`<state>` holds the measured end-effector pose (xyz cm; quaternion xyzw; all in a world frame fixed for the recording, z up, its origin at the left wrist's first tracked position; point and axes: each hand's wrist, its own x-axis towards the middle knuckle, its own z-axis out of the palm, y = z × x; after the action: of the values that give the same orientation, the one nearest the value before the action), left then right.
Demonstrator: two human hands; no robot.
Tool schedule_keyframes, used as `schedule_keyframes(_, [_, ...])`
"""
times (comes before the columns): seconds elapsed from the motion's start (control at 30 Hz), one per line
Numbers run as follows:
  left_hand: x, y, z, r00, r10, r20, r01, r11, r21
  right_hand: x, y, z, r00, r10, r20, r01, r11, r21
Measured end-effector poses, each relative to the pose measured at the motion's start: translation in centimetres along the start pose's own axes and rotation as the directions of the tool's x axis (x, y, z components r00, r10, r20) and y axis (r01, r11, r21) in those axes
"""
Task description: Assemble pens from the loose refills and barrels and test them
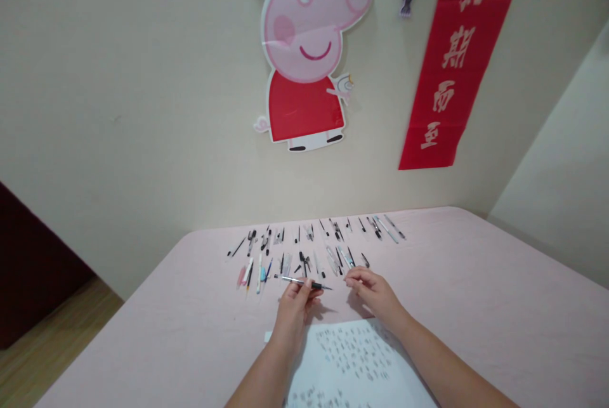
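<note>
1. The pink table (476,306) fills the lower half of the frame and runs back to a pale wall.
2. A cartoon pig cutout (304,52) hangs on that wall at upper centre.
3. A red banner (457,59) with pale characters hangs tilted at upper right, beside the pig.
4. A white sheet (352,363) covered in small handwriting lies at bottom centre, between your forearms.
5. Two loose rows of pens and pen parts (314,246) lie across the middle of the frame, just beyond your hands.
6. Your right hand (373,290) rests on the table just right of centre. Its fingers are curled and its fingertips sit at the near row. You cannot tell whether they pinch anything.
7. Your left hand (295,306) sits just left of centre, above the sheet's top edge, its fingertips closed on a pen.
8. That slim pen (304,282) lies nearly level in your left fingertips. Its dark tip points towards your right hand, and it sits just in front of the near row.
</note>
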<state>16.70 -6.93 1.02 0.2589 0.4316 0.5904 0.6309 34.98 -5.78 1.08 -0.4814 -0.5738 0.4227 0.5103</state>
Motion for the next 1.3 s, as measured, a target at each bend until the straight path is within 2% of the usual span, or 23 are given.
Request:
schedule_keyframes(0.07, [0.0, 0.0, 0.0, 1.0, 0.0, 0.0, 0.0, 1.0, 0.004, 0.0, -0.1, 0.0, 1.0, 0.004, -0.005, -0.004, 1.0, 0.004])
schedule_keyframes(0.2, [0.2, -0.2, -0.2, 1.0, 0.014, 0.004, -0.015, 1.0, 0.026, -0.2, 0.0, 0.5, 0.991, 0.124, 0.048, -0.128, 0.988, 0.085])
schedule_keyframes(0.37, [0.1, -0.2, -0.1, 1.0, 0.019, 0.005, -0.019, 1.0, 0.016, -0.6, 0.0, 1.2, 0.982, 0.148, 0.117, -0.161, 0.98, 0.113])
schedule_keyframes(0.73, [0.1, -0.2, -0.2, 1.0, 0.01, 0.023, -0.01, 1.0, 0.016, -0.9, 0.9, 2.3, 0.987, 0.132, 0.09, -0.141, 0.985, 0.096])
schedule_keyframes(1.0, [0.2, -0.4, -0.3, 0.998, 0.008, 0.064, -0.01, 0.999, 0.041, -1.2, 0.4, 2.7, 0.98, 0.181, 0.079, -0.189, 0.976, 0.11])
schedule_keyframes(1.3, [0.2, -0.9, -0.4, 0.997, 0.015, 0.077, -0.025, 0.991, 0.132, -1.1, 1.5, 2.9, 0.992, 0.113, 0.065, -0.118, 0.99, 0.079])
